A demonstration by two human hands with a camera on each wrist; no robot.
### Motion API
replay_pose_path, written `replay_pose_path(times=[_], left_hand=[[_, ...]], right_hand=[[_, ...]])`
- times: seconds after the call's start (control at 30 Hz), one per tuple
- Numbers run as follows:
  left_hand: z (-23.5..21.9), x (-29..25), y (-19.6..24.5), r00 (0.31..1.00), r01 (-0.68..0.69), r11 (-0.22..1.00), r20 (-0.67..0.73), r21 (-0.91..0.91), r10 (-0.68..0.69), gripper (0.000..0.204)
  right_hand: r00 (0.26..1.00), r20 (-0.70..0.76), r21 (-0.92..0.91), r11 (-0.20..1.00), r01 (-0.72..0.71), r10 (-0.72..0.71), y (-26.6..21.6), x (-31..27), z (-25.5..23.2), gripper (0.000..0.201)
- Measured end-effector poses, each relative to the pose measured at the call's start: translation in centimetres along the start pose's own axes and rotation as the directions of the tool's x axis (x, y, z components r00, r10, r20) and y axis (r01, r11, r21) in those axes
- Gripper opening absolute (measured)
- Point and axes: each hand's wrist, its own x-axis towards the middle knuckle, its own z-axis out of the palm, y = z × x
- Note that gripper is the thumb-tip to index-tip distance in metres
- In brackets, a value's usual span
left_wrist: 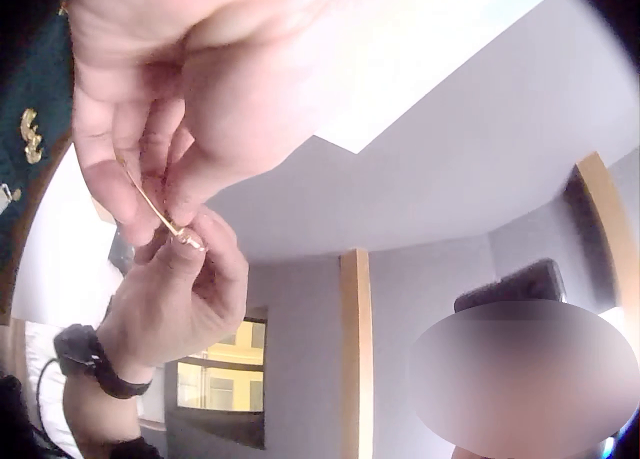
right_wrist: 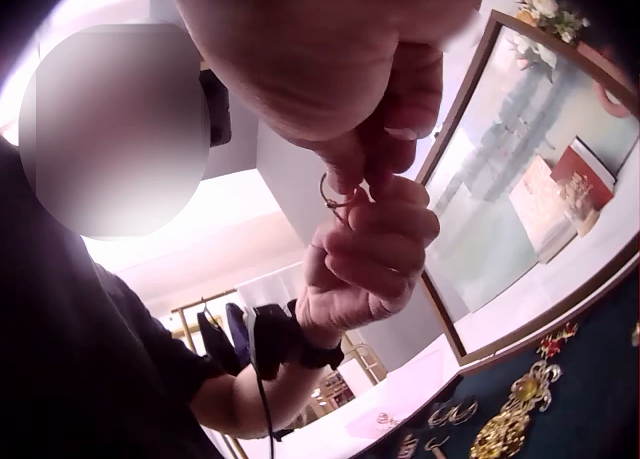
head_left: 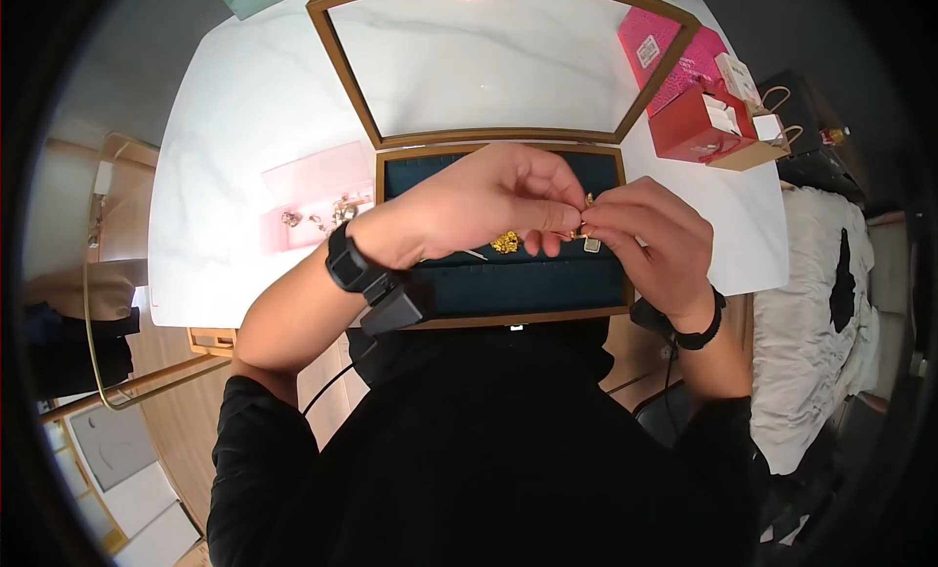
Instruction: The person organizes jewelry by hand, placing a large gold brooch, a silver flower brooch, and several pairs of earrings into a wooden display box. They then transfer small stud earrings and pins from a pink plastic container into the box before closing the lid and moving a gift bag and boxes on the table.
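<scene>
My left hand (head_left: 489, 201) and right hand (head_left: 660, 230) meet over the right part of a wooden jewellery box (head_left: 430, 323) lined in dark green. Both pinch a thin, curved gold jewellery piece (left_wrist: 155, 207) between thumb and fingertips. In the left wrist view, a small shiny detail shows at its right-hand end; fingers hide part of it. The right wrist view shows it as a slim loop beside the left thumb. Below the hands, a yellow-gold ornament (head_left: 506, 243) and a small square piece (head_left: 592, 245) lie on the lining.
The box's glass lid (head_left: 344, 79) stands raised behind. Left of the box, a pink case (head_left: 313, 176) holds several small jewellery pieces. A red paper bag (head_left: 694, 127) and a bright pink package (head_left: 664, 49) stand at the table's right side.
</scene>
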Motion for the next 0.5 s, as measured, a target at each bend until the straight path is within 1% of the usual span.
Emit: replay_pose_path(times=[0.03,0.07,0.1,0.13,0.17,0.2,0.23,0.27,0.3,0.33,0.4,0.43,0.5], left_hand=[[0.3,-0.6,0.1,0.999,0.042,0.999,-0.025,0.017,-0.041,0.013],[0.5,-1.3,-0.3,0.999,0.043,0.999,-0.021,0.016,-0.043,0.013],[0.7,-2.1,-1.0,0.999,0.029,0.999,-0.04,0.015,-0.029,0.015],[0.9,-2.9,-1.8,0.998,0.016,1.0,-0.059,0.012,-0.015,0.017],[0.9,-3.7,-2.7,0.997,0.035,0.999,-0.071,0.029,-0.032,0.021],[1.4,-4.4,-3.8,0.993,0.053,0.999,-0.103,-0.012,-0.054,0.022],[1.7,-5.1,-5.0,0.993,0.034,0.995,-0.113,0.095,-0.023,0.023],[2.1,-5.8,-5.9,0.992,0.017,0.98,-0.124,0.201,0.008,0.024],[2.6,-6.5,-5.8,0.988,0.069,0.939,-0.152,0.338,-0.017,0.029],[2.9,-7.3,-5.1,0.986,0.106,0.881,-0.163,0.461,-0.034,0.032],[3.1,-8.9,-5.0,0.99,0.089,0.848,-0.142,0.522,-0.017,0.03],[3.2,-9.7,-5.1,0.99,0.087,0.849,-0.141,0.521,-0.016,0.03],[3.0,-11.3,-5.3,0.984,0.051,0.848,-0.17,0.528,0.047,0.026]], right_hand=[[1.0,-0.001,-0.002,1.0,-0.005,0.005,0.0,-0.3,-0.1,0.021],[0.983,0.04,0.072,0.98,-0.183,0.181,0.0,-0.7,-0.1,0.017],[0.933,0.094,0.137,0.924,-0.357,0.347,0.2,-1.0,-0.1,0.012],[0.932,0.094,0.136,0.923,-0.361,0.351,0.6,-1.5,0.0,0.012],[0.881,0.17,0.174,0.867,-0.467,0.441,1.3,-2.1,0.0,0.01],[0.819,0.249,0.203,0.798,-0.567,0.518,1.8,-2.6,0.2,0.009],[0.817,0.252,0.204,0.797,-0.568,0.518,2.1,-3.0,0.4,0.009],[0.759,0.298,0.148,0.758,-0.636,0.579,2.3,-3.2,0.7,0.009],[0.694,0.34,0.088,0.713,-0.696,0.635,2.5,-3.5,1.0,0.01],[0.692,0.345,0.088,0.712,-0.697,0.635,2.7,-3.7,1.3,0.01],[0.751,0.364,-0.123,0.828,-0.547,0.551,3.1,-4.0,1.8,0.009],[0.75,0.364,-0.125,0.827,-0.548,0.552,3.2,-4.1,1.9,0.009],[0.784,0.402,-0.11,0.875,-0.471,0.473,3.2,-4.2,2.2,0.008]])
